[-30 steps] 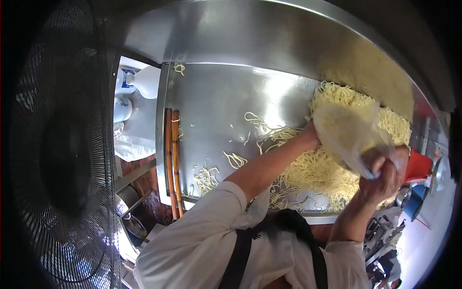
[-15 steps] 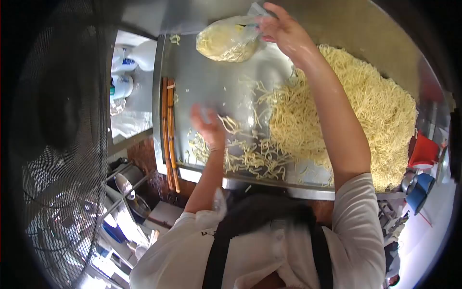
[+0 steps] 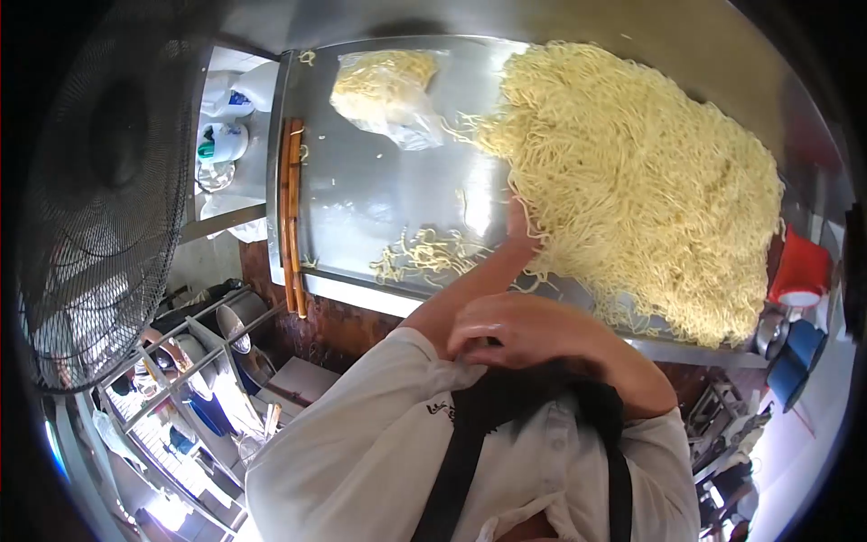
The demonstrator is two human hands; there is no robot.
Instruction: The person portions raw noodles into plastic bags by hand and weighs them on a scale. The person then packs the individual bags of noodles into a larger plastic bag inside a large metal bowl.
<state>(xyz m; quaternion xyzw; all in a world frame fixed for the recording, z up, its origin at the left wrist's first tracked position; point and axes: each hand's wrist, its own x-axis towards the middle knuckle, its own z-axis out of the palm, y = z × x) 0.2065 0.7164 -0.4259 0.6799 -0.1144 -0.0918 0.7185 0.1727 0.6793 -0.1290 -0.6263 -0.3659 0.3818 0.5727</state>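
Note:
A large heap of pale yellow noodles [image 3: 641, 190] is spread over the right side of a steel worktop [image 3: 361, 199]. At its left edge, my left hand [image 3: 522, 221] reaches in, its fingers mostly covered by strands. My right hand [image 3: 492, 330] crosses over in front of my body. Its fingers are curled closed at the edge of my white left sleeve [image 3: 442, 369]. A clear plastic bag of noodles [image 3: 384, 86] lies on the worktop at the upper left. Loose noodle pieces [image 3: 429, 257] are scattered near the front edge.
Two brown wooden sticks [image 3: 291, 217] lie along the worktop's left edge. Beyond them are white containers [image 3: 224, 140] and a large mesh-guarded fan [image 3: 108, 208]. At the right stand a red container [image 3: 799, 266] and a blue one [image 3: 795, 348].
The plastic bag has left my right hand and now rests on the worktop. My right hand has come down to my left sleeve; my left hand has moved right into the noodle heap.

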